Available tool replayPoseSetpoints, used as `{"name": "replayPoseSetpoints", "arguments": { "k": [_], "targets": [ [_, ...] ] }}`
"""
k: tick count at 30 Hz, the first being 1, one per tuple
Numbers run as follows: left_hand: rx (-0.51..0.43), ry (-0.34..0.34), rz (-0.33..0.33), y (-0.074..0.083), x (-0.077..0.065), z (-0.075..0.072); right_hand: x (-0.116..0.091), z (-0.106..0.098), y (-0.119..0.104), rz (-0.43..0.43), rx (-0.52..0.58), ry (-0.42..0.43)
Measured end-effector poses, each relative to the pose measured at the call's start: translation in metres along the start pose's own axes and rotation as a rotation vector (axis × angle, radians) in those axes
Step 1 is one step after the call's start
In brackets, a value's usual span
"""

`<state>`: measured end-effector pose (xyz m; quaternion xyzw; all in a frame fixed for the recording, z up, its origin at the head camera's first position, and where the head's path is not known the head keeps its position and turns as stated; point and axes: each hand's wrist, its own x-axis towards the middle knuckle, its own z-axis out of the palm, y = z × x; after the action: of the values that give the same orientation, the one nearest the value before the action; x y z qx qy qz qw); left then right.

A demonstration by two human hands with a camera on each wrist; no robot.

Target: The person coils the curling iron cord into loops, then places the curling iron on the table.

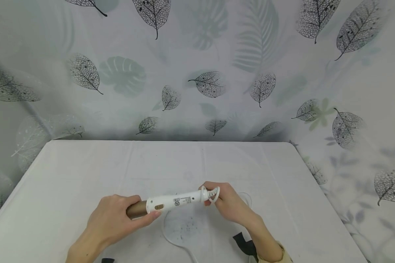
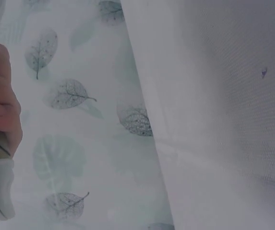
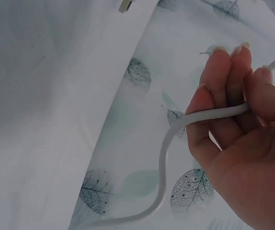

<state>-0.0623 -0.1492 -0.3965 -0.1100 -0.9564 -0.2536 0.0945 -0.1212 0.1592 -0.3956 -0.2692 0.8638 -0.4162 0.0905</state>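
Observation:
A white hair straightener [image 1: 174, 201] with a gold-brown front part is held above the table, slanting slightly up to the right. My left hand [image 1: 112, 219] grips the brown part, thumb along the white handle's lower edge. In the left wrist view the fingers [image 2: 2, 96] curl over the brown section, near a white end split by a dark line. My right hand [image 1: 232, 204] is at the handle's cord end, where white cord loops round the base. In the right wrist view it pinches the white cord [image 3: 163, 165], which crosses the fingers and hangs down.
Cord trails over the white table [image 1: 85, 171] toward the front edge. A black strap [image 1: 245, 244] lies by the right forearm, and another dark piece [image 1: 108, 260] shows at the bottom edge. A small metal piece [image 3: 125, 5] is at the right wrist view's top. Leaf-patterned fabric [image 1: 191, 54] hangs behind.

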Motion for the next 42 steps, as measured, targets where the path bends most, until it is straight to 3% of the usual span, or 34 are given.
{"name": "replayPoseSetpoints", "arguments": {
  "k": [6, 10, 13, 20, 27, 35, 42],
  "targets": [
    [-0.029, -0.078, 0.077, 0.0, 0.0, 0.003, 0.0, -0.001, 0.003, -0.077, -0.033, 0.053],
    [-0.042, -0.105, 0.102, 0.001, 0.0, 0.003, 0.001, -0.002, 0.003, -0.145, -0.176, 0.073],
    [-0.04, -0.13, 0.104, 0.0, 0.0, 0.003, 0.001, -0.003, 0.004, -0.145, -0.234, 0.079],
    [0.008, -0.17, 0.068, -0.002, 0.001, 0.002, -0.001, -0.007, 0.009, -0.09, -0.127, 0.078],
    [-0.023, -0.244, 0.058, 0.0, 0.001, 0.004, -0.002, -0.007, 0.011, -0.084, -0.074, 0.08],
    [-0.022, -0.198, 0.087, 0.003, -0.002, 0.005, -0.002, -0.007, 0.012, -0.097, -0.138, 0.162],
    [-0.006, -0.297, -0.014, 0.005, -0.002, 0.006, -0.001, -0.008, 0.009, -0.1, -0.109, 0.167]
  ]
}}
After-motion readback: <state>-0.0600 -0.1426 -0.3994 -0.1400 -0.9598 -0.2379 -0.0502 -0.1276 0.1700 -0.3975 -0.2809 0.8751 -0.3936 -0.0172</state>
